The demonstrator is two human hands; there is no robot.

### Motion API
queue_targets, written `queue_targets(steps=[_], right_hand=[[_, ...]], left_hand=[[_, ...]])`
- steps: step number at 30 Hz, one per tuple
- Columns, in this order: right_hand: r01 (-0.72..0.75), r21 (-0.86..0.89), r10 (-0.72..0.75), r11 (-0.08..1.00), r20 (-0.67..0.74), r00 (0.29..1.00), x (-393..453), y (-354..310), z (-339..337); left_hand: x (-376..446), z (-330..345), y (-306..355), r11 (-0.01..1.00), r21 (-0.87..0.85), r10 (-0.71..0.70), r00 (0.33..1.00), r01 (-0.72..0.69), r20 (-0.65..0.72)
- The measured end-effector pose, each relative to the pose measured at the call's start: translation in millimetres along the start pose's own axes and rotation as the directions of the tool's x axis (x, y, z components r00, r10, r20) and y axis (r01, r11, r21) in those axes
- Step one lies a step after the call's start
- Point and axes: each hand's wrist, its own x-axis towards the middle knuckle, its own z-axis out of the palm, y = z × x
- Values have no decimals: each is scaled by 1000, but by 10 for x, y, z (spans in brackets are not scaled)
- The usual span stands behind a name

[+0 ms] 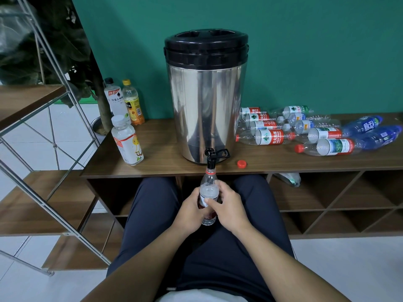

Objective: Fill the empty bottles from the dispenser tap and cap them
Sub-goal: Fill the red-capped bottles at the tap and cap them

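Both forearms reach forward over the lap. The left hand (190, 207) and right hand (229, 209) wrap their fingers (214, 202) around a clear bottle (208, 192), held upright with its open neck right under the dispenser tap (211, 160) at the worktop (165, 149) edge. A red cap (241, 164) lies near the steel dispenser (206, 99).

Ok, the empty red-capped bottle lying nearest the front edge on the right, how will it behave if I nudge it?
The bottle looks like thin clear plastic with nothing inside, so it is probably very light and would skid easily. It lies on its side on the smooth wooden shelf top, so it would likely roll. The walls may dent under a firm squeeze.
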Motion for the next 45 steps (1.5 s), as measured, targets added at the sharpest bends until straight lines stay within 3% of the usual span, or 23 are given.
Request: queue_targets(steps=[45], right_hand=[[-24,7,24,1000,-13,1000,-56,-107,-38]], left_hand=[[63,45,3,996,85,-13,1000,14,-18]])
